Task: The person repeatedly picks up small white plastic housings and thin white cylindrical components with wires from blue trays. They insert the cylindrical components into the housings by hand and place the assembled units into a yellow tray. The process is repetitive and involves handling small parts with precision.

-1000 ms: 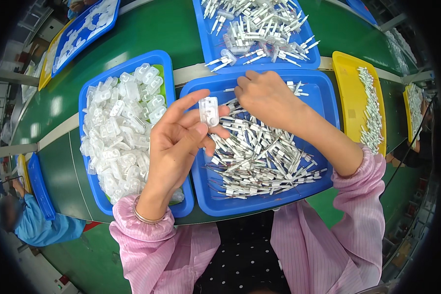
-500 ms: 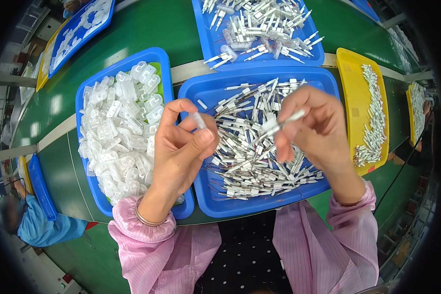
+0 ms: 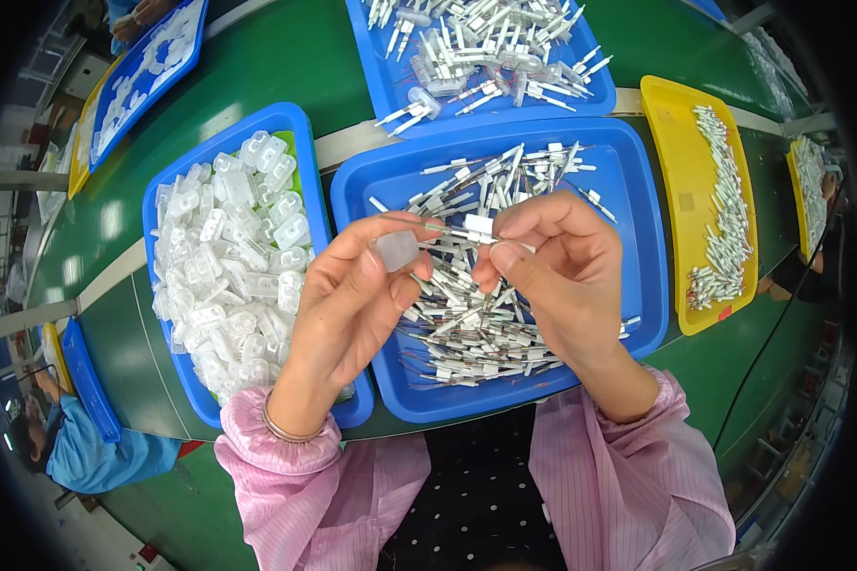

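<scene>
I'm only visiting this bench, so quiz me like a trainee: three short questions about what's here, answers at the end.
1. What does the left hand hold?
2. What does the right hand pinch? A) a blue tray's rim; B) a white wired piece; C) a green sheet.
3. True or false: the larger yellow tray on the right is filled with clear casings.

Key:
1. A translucent plastic casing.
2. B.
3. False; it holds slim white pieces.
</scene>
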### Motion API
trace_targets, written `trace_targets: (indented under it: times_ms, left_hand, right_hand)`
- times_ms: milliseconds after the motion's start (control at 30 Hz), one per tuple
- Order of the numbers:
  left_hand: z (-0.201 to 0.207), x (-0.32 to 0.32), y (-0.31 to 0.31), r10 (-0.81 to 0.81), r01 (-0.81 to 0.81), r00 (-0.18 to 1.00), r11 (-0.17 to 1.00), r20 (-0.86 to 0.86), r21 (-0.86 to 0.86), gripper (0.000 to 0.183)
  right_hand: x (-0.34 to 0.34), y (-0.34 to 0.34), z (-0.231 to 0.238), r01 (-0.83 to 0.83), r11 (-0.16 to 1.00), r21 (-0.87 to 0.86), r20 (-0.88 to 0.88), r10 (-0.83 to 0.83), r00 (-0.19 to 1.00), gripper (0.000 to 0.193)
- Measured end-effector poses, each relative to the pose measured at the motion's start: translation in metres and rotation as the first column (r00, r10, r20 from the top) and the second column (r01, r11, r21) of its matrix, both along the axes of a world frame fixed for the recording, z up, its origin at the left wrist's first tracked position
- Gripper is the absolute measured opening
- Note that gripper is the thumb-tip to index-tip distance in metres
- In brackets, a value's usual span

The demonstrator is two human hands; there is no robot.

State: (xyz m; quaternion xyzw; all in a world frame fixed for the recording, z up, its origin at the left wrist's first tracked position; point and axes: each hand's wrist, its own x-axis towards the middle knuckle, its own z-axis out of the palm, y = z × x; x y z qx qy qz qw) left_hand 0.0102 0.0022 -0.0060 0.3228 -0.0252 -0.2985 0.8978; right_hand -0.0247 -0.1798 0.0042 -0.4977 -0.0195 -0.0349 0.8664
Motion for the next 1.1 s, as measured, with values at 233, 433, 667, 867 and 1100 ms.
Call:
trace_targets:
  times_ms: [233, 433, 667, 867, 1100]
  left_hand:
    - [0.01, 0.001, 0.001, 0.053, -0.043, 0.993, 0.994, -0.101, 0.102, 0.034]
    - [0.005, 0.005, 0.016, -0.277, 0.265, 0.949, 0.96, -0.153, -0.093, 0.053]
    - [0.007, 0.001, 0.016, -0.428, 0.427, 0.904, 0.899, -0.014, 0.094, 0.041]
    - [0.019, 0.0, 0.011, -0.366, 0.343, 0.93, 0.827, -0.035, 0.445, 0.016]
    - [0.018, -0.005, 0.006, -0.443, 0.194, 0.889, 0.588, 0.112, 0.785, 0.014]
  right_hand:
    - [-0.001, 0.005, 0.002, 0.123, 0.959, -0.257, 0.092, -0.103, 0.99, 0.016]
    - [-0.002, 0.0, 0.007, 0.113, 0.902, -0.417, 0.204, -0.029, 0.979, 0.018]
    - [0.001, -0.018, 0.014, 0.23, 0.692, -0.684, 0.462, 0.167, 0.871, 0.021]
    - [0.003, -0.023, 0.021, 0.359, 0.483, -0.798, 0.571, 0.42, 0.706, 0.021]
    - [-0.006, -0.021, 0.031, 0.536, 0.254, -0.805, 0.534, 0.704, 0.468, 0.025]
